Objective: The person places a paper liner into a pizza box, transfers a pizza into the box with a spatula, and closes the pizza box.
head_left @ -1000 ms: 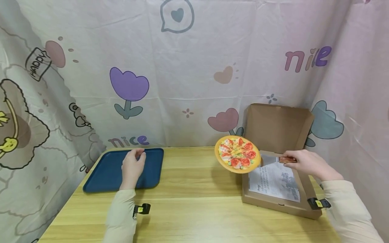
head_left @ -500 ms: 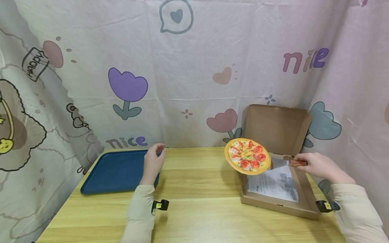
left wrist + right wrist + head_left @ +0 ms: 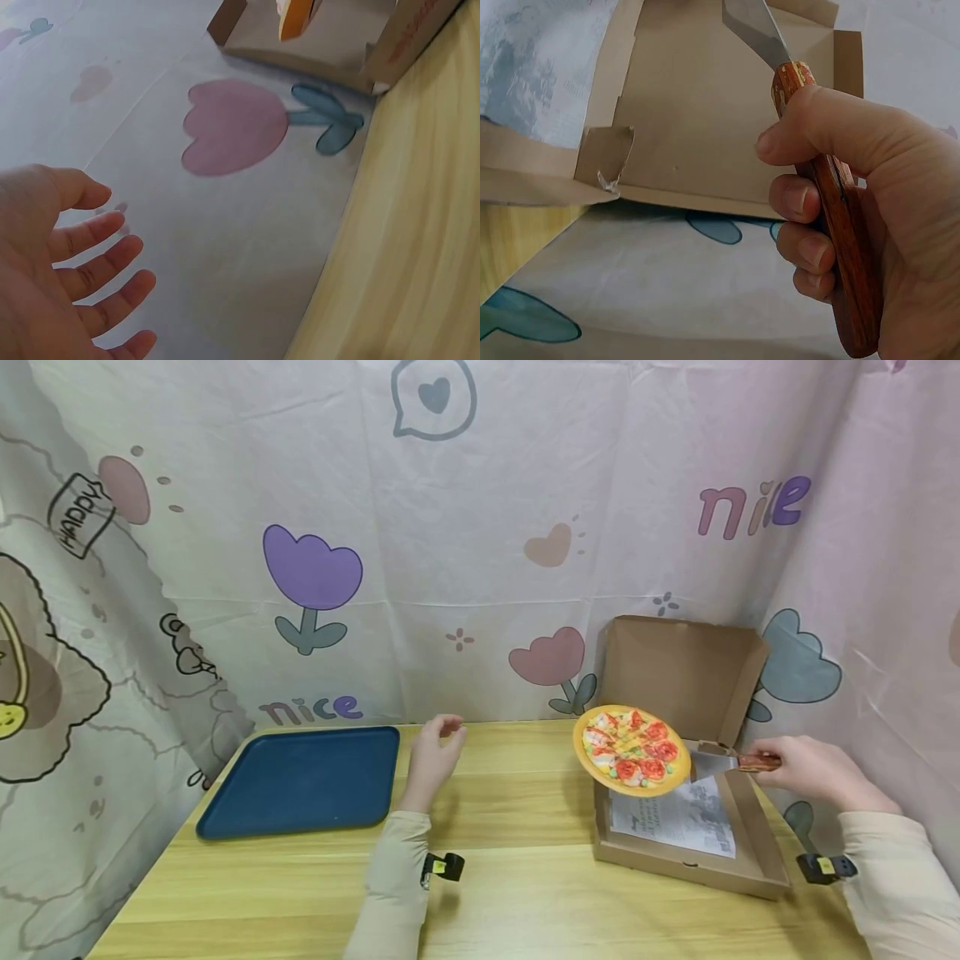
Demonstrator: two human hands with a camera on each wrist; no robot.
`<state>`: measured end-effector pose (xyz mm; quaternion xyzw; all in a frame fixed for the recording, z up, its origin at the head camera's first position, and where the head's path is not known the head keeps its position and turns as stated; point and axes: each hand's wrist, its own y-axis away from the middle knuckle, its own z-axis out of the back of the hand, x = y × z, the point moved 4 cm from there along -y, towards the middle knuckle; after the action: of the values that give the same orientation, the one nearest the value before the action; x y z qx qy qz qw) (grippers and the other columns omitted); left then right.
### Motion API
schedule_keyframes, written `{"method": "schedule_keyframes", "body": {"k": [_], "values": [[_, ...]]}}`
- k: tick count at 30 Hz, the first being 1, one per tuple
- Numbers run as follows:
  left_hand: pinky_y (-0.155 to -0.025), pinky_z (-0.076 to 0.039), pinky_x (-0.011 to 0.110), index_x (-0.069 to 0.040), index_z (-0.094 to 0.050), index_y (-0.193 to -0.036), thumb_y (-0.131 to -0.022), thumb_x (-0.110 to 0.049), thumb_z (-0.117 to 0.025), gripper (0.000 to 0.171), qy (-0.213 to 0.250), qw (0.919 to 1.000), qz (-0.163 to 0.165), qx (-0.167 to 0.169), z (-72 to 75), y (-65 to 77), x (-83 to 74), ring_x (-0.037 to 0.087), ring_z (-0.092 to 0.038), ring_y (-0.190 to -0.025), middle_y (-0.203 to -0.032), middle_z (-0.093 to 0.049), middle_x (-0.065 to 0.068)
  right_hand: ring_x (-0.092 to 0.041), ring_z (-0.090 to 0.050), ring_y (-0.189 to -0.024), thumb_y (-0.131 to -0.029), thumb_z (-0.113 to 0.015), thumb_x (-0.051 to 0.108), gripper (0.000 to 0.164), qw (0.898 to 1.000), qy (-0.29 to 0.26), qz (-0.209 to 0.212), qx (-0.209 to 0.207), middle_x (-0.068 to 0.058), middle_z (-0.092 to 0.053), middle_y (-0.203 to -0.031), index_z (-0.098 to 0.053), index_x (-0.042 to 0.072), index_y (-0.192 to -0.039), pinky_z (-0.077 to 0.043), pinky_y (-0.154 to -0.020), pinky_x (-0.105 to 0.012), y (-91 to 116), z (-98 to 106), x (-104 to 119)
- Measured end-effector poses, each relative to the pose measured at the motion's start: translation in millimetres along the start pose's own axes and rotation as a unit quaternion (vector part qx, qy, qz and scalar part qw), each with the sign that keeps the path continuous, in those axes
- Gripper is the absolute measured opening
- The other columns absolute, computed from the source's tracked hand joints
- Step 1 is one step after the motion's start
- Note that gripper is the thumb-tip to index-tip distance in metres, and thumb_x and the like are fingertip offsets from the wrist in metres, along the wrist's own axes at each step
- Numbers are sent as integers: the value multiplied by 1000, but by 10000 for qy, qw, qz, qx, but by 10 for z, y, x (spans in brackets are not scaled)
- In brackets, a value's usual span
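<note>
In the head view my right hand [image 3: 810, 770] grips the reddish wooden handle of a pizza server [image 3: 759, 762]. On its metal blade [image 3: 712, 766] rests a round toy-like pizza [image 3: 633, 752] with red and green toppings, tilted above the left part of an open cardboard pizza box [image 3: 693, 878]. The right wrist view shows my fingers [image 3: 804, 247] curled round the handle. My left hand [image 3: 433, 760] hangs over the table between tray and box, holding nothing. Its fingers [image 3: 97, 274] are spread and loosely bent in the left wrist view.
A dark blue tray [image 3: 300, 785] lies on the left of the wooden table [image 3: 517, 893]. The box lid [image 3: 682, 672] stands raised at the back, near a patterned curtain [image 3: 465, 527]. Printed paper [image 3: 671, 822] lines the box.
The pizza on the server has moved right and slightly down, further over the box. My left hand has travelled right, from over the tray to beside it.
</note>
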<state>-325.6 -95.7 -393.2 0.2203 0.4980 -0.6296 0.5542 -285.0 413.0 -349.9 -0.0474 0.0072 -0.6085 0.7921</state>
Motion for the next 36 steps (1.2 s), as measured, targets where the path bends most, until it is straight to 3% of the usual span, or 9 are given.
{"method": "schedule_keyframes", "body": {"k": [8, 16, 22, 30, 36], "values": [[-94, -50, 45, -5, -67, -109, -91, -20, -66, 23, 318, 9987, 27, 398, -339, 33, -91, 31, -62, -103, -107, -69, 13, -9, -41, -61, -77, -73, 25, 21, 10000, 89, 8, -40, 11, -48, -64, -53, 28, -72, -29, -54, -29, 59, -15, -71], [-80, -54, 36, -5, -62, -118, -90, -19, -67, 31, 570, 9927, 192, 1046, -657, 113, -159, 27, -63, -93, -103, -67, 14, -10, -46, -64, -78, -74, 30, 16, 9996, 252, -101, -17, 11, -53, -69, -58, 29, -75, -35, -55, -32, 123, -26, -183], [-74, -52, 31, -8, -59, -122, -89, -23, -68, 37, 652, 9862, 357, 1479, -896, 206, -208, 22, -62, -91, -110, -63, 17, -10, -47, -65, -76, -74, 27, 13, 9995, 274, -182, -5, 10, -56, -71, -61, 28, -78, -36, -55, -33, 189, -16, -277], [-76, -54, 31, -6, -62, -117, -89, -26, -68, 35, 448, 9778, 239, 2032, -1297, 384, -211, 19, -64, -89, -106, -65, 13, -10, -42, -63, -76, -74, 25, 17, 9993, 291, -218, 38, 11, -49, -66, -57, 27, -74, -32, -55, -31, 266, -28, -340], [-78, -53, 30, -3, -63, -116, -89, -27, -68, 37, 185, 9698, 185, 2425, -1540, 490, -170, 16, -63, -88, -104, -67, 12, -10, -45, -64, -76, -72, 24, 17, 9988, 343, -327, 107, 10, -52, -67, -56, 28, -72, -36, -54, -34, 276, -11, -356]]}}
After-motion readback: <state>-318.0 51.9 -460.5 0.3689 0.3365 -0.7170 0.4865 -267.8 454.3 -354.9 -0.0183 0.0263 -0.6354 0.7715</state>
